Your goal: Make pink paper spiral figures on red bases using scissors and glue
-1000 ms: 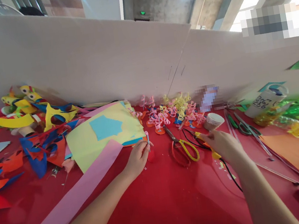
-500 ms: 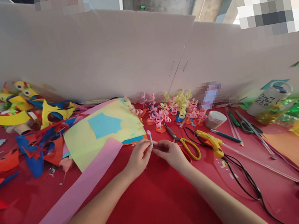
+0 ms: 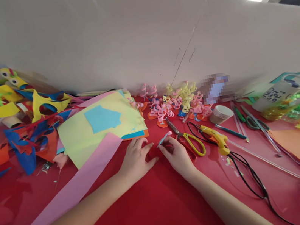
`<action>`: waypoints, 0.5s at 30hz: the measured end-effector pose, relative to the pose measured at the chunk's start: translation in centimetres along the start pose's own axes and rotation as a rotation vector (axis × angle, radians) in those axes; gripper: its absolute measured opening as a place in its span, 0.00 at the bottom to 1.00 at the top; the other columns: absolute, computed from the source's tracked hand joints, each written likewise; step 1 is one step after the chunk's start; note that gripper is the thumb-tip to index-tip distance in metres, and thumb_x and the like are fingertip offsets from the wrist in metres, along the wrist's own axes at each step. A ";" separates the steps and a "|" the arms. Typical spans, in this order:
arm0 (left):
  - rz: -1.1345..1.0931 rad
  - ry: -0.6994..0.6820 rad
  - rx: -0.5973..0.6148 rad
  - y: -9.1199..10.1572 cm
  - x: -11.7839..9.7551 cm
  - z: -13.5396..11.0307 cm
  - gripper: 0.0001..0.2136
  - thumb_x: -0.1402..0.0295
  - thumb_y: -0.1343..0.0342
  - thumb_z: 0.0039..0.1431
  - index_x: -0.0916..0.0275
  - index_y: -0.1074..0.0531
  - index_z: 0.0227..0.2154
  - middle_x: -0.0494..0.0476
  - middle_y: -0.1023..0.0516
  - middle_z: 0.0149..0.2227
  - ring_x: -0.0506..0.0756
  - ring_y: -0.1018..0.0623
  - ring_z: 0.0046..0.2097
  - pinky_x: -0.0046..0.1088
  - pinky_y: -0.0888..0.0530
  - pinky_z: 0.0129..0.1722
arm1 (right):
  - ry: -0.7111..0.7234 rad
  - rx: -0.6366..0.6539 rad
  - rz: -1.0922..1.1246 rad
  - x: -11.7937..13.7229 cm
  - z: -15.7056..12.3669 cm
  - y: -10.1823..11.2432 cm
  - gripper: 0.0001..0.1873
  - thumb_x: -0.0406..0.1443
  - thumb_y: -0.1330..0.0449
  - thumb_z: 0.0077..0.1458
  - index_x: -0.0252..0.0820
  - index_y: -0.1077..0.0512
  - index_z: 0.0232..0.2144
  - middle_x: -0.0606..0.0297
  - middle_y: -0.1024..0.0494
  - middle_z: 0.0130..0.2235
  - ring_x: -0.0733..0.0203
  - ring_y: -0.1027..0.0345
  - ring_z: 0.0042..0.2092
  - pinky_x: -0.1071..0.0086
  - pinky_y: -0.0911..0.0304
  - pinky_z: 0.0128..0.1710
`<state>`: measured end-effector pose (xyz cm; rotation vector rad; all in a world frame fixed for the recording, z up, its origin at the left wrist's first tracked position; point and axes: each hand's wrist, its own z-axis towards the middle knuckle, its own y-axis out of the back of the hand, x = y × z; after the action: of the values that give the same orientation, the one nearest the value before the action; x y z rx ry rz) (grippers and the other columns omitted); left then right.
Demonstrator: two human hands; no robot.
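Observation:
Between the thumb and fingers of my right hand [image 3: 177,158] is a thin pale-blue stick [image 3: 163,139] with a pink tip, tilted up to the right. My left hand [image 3: 137,160] is open, fingers apart, just left of it over the red table. Yellow-handled scissors [image 3: 194,144] lie right beside my right hand. Behind the hands stands a cluster of pink and yellow curled-paper pieces [image 3: 177,102], some on round orange bases. A long pink paper strip [image 3: 68,195] runs alongside my left forearm.
Yellow and blue paper sheets [image 3: 71,141] are stacked left of centre. A yellow glue gun [image 3: 216,138] with a black cord, a white cup [image 3: 220,113] and a teal pen [image 3: 230,131] lie to the right. Cut-paper shapes [image 3: 26,152] fill the far left. A pale partition [image 3: 112,42] stands behind.
My left hand has let go of the stick and opened, moving slightly left. The stick, upright before between both hands, now leans in my right hand. The view has shifted a little.

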<state>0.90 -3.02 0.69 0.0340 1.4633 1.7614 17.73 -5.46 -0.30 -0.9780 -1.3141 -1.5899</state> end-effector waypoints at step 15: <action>-0.080 0.002 0.079 0.1 1.3 -0.7 0.20 0.58 0.41 0.52 0.49 0.30 0.50 0.58 0.34 0.51 0.63 0.35 0.52 0.48 0.34 0.51 | 0.029 0.128 -0.150 0.8 -0.3 0.7 0.07 0.37 0.46 0.56 0.42 0.30 0.34 0.61 0.23 0.36 0.59 0.27 0.38 0.68 0.33 0.40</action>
<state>-0.37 -2.76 -0.06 0.0147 1.5145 1.6395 18.05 -5.96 0.62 -0.7909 -1.4783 -1.6033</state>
